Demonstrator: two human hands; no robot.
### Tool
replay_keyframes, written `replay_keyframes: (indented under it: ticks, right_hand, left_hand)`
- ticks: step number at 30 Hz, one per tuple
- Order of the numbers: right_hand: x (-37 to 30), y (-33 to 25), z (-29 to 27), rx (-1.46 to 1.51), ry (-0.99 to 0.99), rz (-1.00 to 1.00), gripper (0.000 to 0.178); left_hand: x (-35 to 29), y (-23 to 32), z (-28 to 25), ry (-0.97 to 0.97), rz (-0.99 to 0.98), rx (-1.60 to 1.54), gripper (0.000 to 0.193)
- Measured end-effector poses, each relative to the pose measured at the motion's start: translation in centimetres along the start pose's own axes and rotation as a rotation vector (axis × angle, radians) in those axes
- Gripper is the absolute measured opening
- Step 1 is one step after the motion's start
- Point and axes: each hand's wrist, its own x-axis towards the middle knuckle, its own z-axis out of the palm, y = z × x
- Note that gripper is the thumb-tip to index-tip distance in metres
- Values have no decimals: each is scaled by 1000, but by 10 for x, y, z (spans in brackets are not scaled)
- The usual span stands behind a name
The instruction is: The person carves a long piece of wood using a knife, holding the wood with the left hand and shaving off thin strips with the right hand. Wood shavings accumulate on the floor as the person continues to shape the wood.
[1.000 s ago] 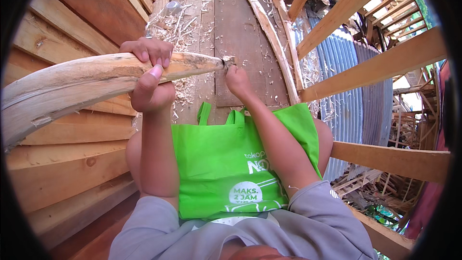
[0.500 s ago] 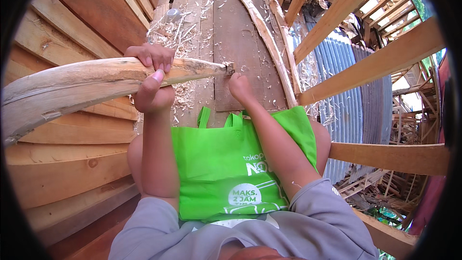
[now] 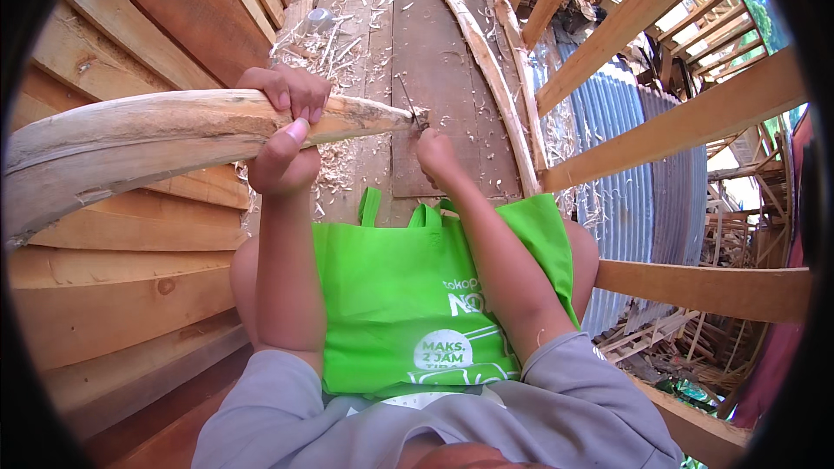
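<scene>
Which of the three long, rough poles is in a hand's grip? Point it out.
The thick, curved pole at the left, clasped by the left hand. The two thinner poles lie farther right, touched by neither hand.

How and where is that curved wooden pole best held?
Grip the curved pole behind its taper, probably from the near side, where the left hand wraps it: it looks slimmer than farther left, and clear of the thin blade by the tip.
</scene>
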Motion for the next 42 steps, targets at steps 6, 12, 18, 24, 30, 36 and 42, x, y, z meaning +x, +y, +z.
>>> replay_keyframes:
  ticks: [6, 12, 18, 24, 30, 36, 42]
  right_hand:
    - [-33, -30, 6, -142, 65, -324, 61]
    - [3, 4, -6, -74, 75, -223, 62]
    - [-28, -23, 6, -129, 110, -339, 62]
    - [20, 23, -5, -71, 126, -138, 61]
    - [-52, -50, 8, -124, -34, -258, 57]
    - [20, 32, 6, -19, 41, -99, 63]
    - [-33, -24, 23, -45, 112, -251, 64]
  left_hand:
    - [-3, 5, -19, -127, -39, -28, 28]
    - [1, 0, -10, -170, -46, -51, 27]
    - [-3, 1, -19, -155, -55, -34, 27]
    - [4, -2, -9, -149, -47, -65, 27]
    - [-5, 5, -30, -116, -39, -24, 27]
    - [5, 0, -6, -117, -43, -42, 27]
    - [0, 2, -22, -86, -39, -24, 28]
